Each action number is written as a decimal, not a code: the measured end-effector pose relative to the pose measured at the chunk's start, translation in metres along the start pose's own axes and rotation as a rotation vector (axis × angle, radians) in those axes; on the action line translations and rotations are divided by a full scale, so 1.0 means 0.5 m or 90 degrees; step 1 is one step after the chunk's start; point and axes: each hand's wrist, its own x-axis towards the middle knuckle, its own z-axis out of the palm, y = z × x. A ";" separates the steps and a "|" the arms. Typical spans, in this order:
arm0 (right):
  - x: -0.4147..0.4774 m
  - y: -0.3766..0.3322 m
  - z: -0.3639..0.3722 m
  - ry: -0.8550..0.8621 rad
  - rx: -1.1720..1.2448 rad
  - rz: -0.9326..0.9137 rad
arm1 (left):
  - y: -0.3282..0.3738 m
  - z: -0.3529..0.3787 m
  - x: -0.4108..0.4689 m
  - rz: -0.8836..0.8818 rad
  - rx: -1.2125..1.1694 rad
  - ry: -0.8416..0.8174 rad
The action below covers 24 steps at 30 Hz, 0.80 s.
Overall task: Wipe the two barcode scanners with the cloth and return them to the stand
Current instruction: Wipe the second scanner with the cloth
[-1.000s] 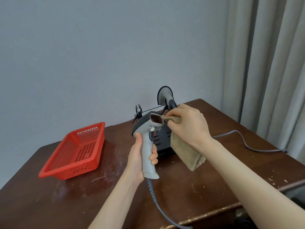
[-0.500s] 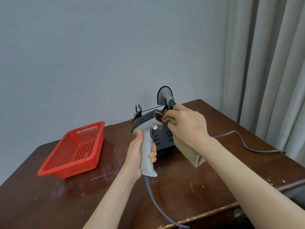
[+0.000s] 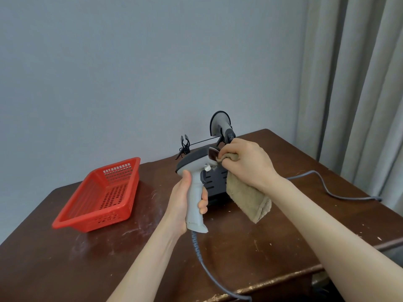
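Note:
My left hand (image 3: 182, 201) grips the light grey handle of a barcode scanner (image 3: 195, 171), held upright above the table with its dark head pointing right. My right hand (image 3: 246, 162) holds a tan cloth (image 3: 246, 195) and presses a bunched corner against the scanner's reddish window. The rest of the cloth hangs down below my right hand. Behind them stands the dark stand (image 3: 214, 184), mostly hidden. A second scanner (image 3: 220, 125) sticks up behind it, its grey head raised.
A red plastic basket (image 3: 102, 197) sits on the left of the brown wooden table (image 3: 65, 264). A grey cable (image 3: 327, 188) runs off to the right toward the curtain (image 3: 359, 83). The held scanner's cable (image 3: 205, 264) drops over the front edge.
My right hand has rubbed the cloth across the scanner's window, shifting slightly up and back down. The scanner in my left hand has tilted a little.

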 end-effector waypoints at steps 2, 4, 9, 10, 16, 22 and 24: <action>-0.001 -0.009 0.002 0.001 0.111 0.022 | -0.002 0.002 0.000 0.002 0.004 0.007; -0.004 -0.023 0.002 0.006 0.192 0.015 | -0.008 0.003 0.000 0.004 -0.003 0.009; -0.011 -0.038 -0.001 0.015 0.265 -0.007 | -0.011 0.003 0.000 0.011 -0.007 0.003; -0.011 -0.035 0.000 0.027 0.189 -0.017 | -0.010 0.002 -0.001 0.011 -0.007 0.004; -0.013 -0.022 0.000 0.031 -0.047 -0.014 | -0.008 0.003 0.001 -0.012 -0.029 0.011; -0.007 -0.046 0.003 0.028 0.250 0.027 | -0.013 0.005 0.001 -0.003 -0.021 0.020; -0.013 -0.045 0.002 0.003 0.335 0.038 | -0.012 0.005 0.002 -0.003 -0.035 0.022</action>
